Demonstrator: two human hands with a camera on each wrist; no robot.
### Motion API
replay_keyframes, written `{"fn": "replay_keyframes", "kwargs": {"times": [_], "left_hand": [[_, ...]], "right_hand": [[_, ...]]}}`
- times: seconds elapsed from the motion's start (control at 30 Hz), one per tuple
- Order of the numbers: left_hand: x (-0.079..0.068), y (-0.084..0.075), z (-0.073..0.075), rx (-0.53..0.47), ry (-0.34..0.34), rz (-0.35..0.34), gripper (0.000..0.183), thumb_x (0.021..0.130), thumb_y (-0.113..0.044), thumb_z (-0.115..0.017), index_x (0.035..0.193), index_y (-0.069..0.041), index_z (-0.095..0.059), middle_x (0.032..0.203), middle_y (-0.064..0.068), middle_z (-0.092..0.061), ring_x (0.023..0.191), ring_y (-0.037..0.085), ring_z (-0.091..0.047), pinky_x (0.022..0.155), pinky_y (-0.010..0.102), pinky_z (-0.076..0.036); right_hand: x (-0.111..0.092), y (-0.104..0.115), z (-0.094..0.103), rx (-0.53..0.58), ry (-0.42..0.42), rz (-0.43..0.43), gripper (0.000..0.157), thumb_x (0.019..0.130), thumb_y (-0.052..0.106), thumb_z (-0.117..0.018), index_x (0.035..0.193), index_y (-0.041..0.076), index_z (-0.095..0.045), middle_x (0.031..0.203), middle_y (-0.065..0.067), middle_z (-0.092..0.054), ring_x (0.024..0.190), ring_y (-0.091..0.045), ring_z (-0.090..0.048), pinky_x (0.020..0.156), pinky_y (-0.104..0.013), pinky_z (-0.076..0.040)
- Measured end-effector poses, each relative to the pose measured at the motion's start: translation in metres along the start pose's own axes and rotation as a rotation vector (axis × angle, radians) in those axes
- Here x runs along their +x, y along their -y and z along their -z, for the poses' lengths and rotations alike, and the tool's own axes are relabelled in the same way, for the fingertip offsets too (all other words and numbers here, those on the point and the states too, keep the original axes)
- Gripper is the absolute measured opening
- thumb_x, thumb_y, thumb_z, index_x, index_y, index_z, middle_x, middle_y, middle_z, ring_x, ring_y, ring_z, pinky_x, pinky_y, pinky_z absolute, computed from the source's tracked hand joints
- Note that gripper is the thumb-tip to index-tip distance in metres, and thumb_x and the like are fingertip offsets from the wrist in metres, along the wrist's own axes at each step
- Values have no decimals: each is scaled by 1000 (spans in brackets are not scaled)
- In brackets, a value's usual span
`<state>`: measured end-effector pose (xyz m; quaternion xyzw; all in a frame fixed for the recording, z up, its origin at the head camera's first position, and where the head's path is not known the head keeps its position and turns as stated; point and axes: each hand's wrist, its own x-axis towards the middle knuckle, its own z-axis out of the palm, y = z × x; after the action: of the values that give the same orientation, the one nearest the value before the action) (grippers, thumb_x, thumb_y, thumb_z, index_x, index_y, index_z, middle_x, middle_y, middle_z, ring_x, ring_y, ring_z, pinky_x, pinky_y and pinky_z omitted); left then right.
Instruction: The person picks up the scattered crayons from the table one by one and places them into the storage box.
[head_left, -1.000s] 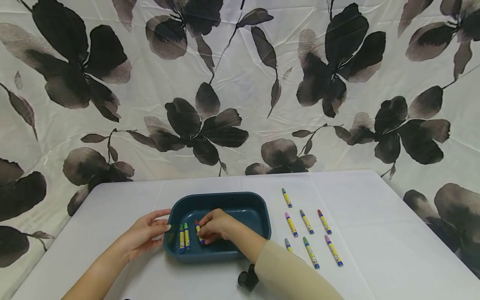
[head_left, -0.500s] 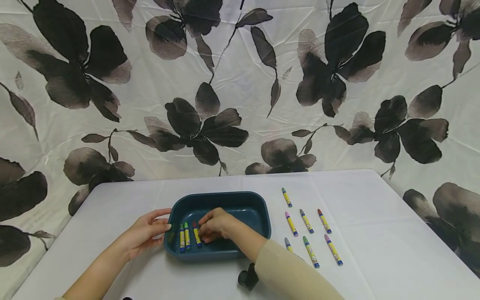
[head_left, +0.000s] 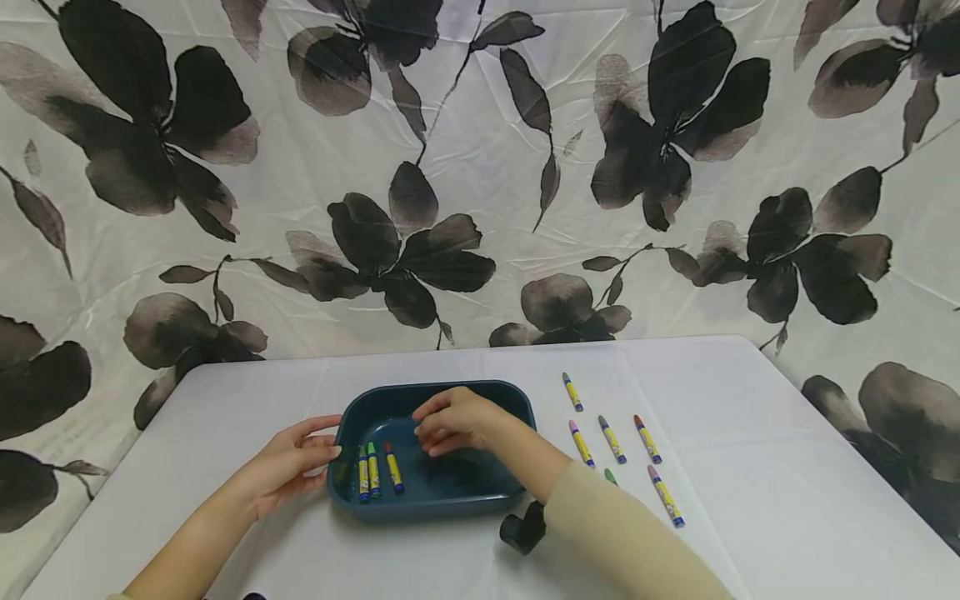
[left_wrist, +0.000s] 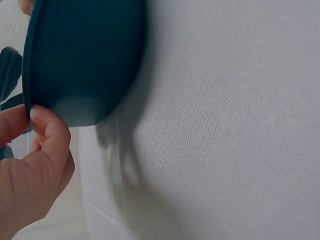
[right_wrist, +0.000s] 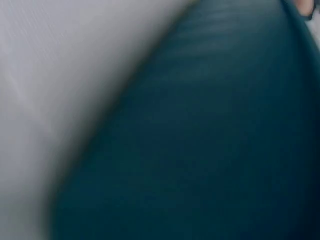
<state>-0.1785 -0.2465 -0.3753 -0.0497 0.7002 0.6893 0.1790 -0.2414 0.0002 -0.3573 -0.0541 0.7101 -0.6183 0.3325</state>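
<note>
The tray (head_left: 480, 497) is pinched at its left rim by the left hand (head_left: 288, 467), thumb and fingers closed on the rim; this grip is unchanged from both earlier frames. The red crayon (head_left: 394, 471), held by the right hand (head_left: 457, 421) one second ago, has been released and is now left lying in the tray, just right of two green crayons (head_left: 373, 472), which have not been moved. Half a second ago the right hand was placed right beside the red crayon; now it has been shifted right and toward the far side of the tray, over the tray's middle, fingers loosely bent, slightly spread. The right wrist view is blurred, and mostly filled by the tray.

Right of the tray, on the surface (head_left: 787, 467), six loose crayons (head_left: 648, 439) are seen. The sleeve (head_left: 622, 533) has been shifted rightward too: a grey-blue crayon seen earlier is now hidden, and only the tip of a green one is shown. A black object (head_left: 525, 527) is seen by the sleeve, at the tray's near right corner.
</note>
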Motion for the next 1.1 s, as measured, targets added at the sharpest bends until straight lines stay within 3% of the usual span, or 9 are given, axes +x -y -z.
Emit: {"fn": "replay_keyframes", "kwargs": {"times": [0.23,0.6,0.83,1.1], "left_hand": [[0,0,1,0,-1,-8,65,89,-3,-57,143,3,-21,97,3,-53,78,9,-54,64,22,-47],[-1,-1,-1,10,-7,-1,63,90,-2,-56,143,3,-21,97,3,-52,77,9,-53,63,21,-47],[-2,-2,0,13,-3,4,64,91,-2,-55,144,3,-19,100,5,-51,79,10,-54,64,22,-47],[-2,-1,-1,9,-11,0,64,90,-2,-56,144,3,-20,98,4,-52,79,10,-53,64,22,-47]], "right_hand": [[-17,20,31,4,23,49,36,86,-1,-60,121,-8,-54,84,-13,-62,64,-16,-61,62,-27,-54],[-39,36,85,-31,-72,60,35,87,0,-59,121,-4,-54,89,-15,-63,66,-15,-62,64,-27,-54],[-43,33,111,-47,-151,73,38,86,-1,-61,123,-5,-54,85,-12,-65,67,-16,-64,65,-28,-55],[-42,19,139,-36,-226,31,41,85,0,-62,124,-5,-52,82,-8,-64,66,-15,-64,63,-27,-54]]}}
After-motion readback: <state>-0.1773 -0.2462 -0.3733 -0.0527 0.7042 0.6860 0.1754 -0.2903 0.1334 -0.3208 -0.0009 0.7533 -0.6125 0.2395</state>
